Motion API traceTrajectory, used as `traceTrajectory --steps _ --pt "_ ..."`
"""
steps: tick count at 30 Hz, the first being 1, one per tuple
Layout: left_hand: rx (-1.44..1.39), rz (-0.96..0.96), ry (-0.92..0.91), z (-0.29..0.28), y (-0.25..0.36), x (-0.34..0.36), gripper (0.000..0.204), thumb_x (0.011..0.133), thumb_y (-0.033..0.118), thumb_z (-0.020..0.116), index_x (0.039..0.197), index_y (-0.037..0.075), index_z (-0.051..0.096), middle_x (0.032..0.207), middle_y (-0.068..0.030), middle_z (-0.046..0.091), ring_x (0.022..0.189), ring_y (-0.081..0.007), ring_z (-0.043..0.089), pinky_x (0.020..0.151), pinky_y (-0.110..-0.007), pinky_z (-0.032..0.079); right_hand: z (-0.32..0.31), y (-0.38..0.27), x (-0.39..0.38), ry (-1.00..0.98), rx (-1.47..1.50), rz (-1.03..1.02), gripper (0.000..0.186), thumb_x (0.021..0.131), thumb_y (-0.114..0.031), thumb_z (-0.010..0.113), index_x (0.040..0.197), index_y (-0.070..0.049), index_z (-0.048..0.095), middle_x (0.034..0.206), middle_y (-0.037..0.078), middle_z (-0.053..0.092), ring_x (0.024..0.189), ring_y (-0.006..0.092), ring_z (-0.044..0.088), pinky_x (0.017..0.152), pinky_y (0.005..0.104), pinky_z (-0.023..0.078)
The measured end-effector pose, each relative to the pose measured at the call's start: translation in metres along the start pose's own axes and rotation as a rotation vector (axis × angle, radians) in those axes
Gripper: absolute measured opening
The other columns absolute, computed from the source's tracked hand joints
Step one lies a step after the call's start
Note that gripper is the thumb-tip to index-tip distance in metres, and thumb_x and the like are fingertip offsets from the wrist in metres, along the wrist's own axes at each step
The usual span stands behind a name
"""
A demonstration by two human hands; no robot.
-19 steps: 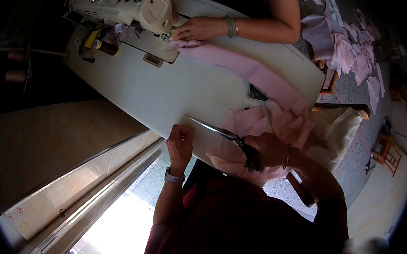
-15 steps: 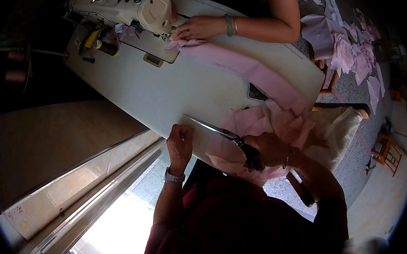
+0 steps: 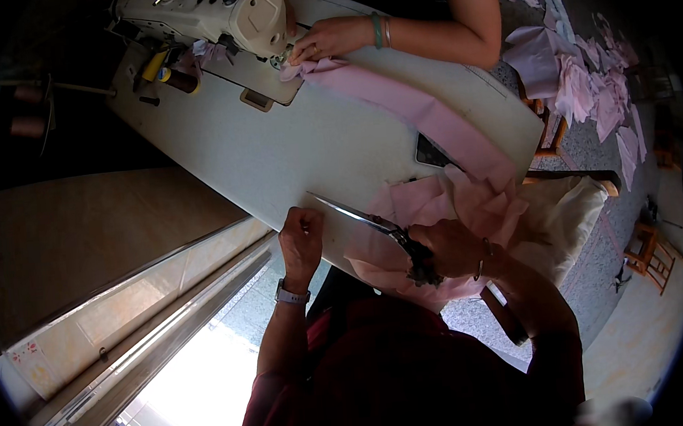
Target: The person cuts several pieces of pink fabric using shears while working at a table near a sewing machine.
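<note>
My right hand point(image 3: 447, 245) grips the black handles of large metal scissors point(image 3: 353, 214), whose blades reach left over the pale sewing table point(image 3: 243, 164), above loose pink fabric point(image 3: 484, 219). My left hand point(image 3: 302, 239), with a watch on the wrist, is closed near the table's front edge, left of the scissors; what it pinches, if anything, is too small to make out. A long folded pink strip point(image 3: 421, 104) runs from the sewing machine point(image 3: 257, 21) toward the loose fabric. A co-worker's hand point(image 3: 333, 35) holds that strip by the needle.
Spools point(image 3: 178, 79) sit beside the machine. A dark flat object point(image 3: 430, 151) lies under the strip. A cushioned seat point(image 3: 564, 229) adjoins the table's right. Pink cut pieces point(image 3: 574, 86) are piled beyond, near a wooden chair point(image 3: 654, 262). A brown ledge point(image 3: 98, 246) borders the left.
The co-worker's hand and forearm have shifted slightly at the machine, with the strip's end moving a little. My hands and the scissors are nearly in the same position.
</note>
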State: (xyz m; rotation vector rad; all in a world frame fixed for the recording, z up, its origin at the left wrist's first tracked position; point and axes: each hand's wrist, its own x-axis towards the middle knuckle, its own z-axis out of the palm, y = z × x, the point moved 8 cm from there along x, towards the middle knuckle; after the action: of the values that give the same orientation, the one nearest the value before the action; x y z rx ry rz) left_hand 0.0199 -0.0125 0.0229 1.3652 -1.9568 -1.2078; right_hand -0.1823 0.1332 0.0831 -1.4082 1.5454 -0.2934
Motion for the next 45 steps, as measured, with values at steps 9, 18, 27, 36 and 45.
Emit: traceTrajectory --steps 9,18,27,36,45 --pt "0.014 0.042 0.009 0.000 0.004 0.001 0.010 0.088 0.007 0.064 0.085 0.002 0.056 0.076 -0.0093 0.064 0.067 -0.0178 0.062 0.061 -0.030 0.051 -0.001 -0.002 0.000 -0.026 -0.021 0.016 0.056 0.070 -0.054 0.078 0.087 -0.004 0.057 0.071 0.015 0.064 0.072 0.0368 0.065 0.068 0.0460 0.049" --pt "0.020 0.030 0.007 0.000 0.003 0.000 0.010 0.088 0.007 0.063 0.084 0.001 0.056 0.075 -0.0097 0.063 0.067 -0.0182 0.062 0.061 -0.031 0.051 -0.001 -0.003 0.000 -0.024 -0.038 0.012 0.055 0.069 -0.053 0.079 0.086 -0.005 0.057 0.070 0.014 0.064 0.072 0.0355 0.065 0.068 0.0456 0.049" --pt "-0.005 0.037 0.010 0.001 0.003 0.000 0.009 0.088 0.007 0.063 0.086 0.002 0.057 0.077 -0.0090 0.063 0.068 -0.0180 0.062 0.061 -0.030 0.051 -0.001 -0.002 0.000 -0.023 -0.050 0.017 0.052 0.073 -0.052 0.077 0.085 -0.005 0.057 0.070 0.012 0.064 0.070 0.0343 0.065 0.066 0.0450 0.049" --pt "0.061 0.016 -0.004 -0.002 -0.003 -0.001 0.009 0.089 0.006 0.062 0.084 0.001 0.056 0.075 -0.0097 0.063 0.066 -0.0171 0.061 0.061 -0.030 0.050 -0.002 -0.003 -0.001 0.001 -0.048 -0.012 0.050 0.072 -0.049 0.077 0.085 -0.005 0.057 0.070 0.013 0.064 0.069 0.0347 0.065 0.065 0.0443 0.050" --pt "-0.141 -0.016 0.044 -0.016 0.007 -0.008 0.014 0.086 0.003 0.068 0.098 0.000 0.060 0.092 -0.0072 0.066 0.079 -0.0146 0.062 0.068 -0.028 0.051 -0.007 -0.002 0.000 0.059 0.046 -0.025 0.044 0.073 -0.041 0.079 0.082 -0.004 0.056 0.069 0.012 0.064 0.068 0.0339 0.065 0.064 0.0430 0.050"
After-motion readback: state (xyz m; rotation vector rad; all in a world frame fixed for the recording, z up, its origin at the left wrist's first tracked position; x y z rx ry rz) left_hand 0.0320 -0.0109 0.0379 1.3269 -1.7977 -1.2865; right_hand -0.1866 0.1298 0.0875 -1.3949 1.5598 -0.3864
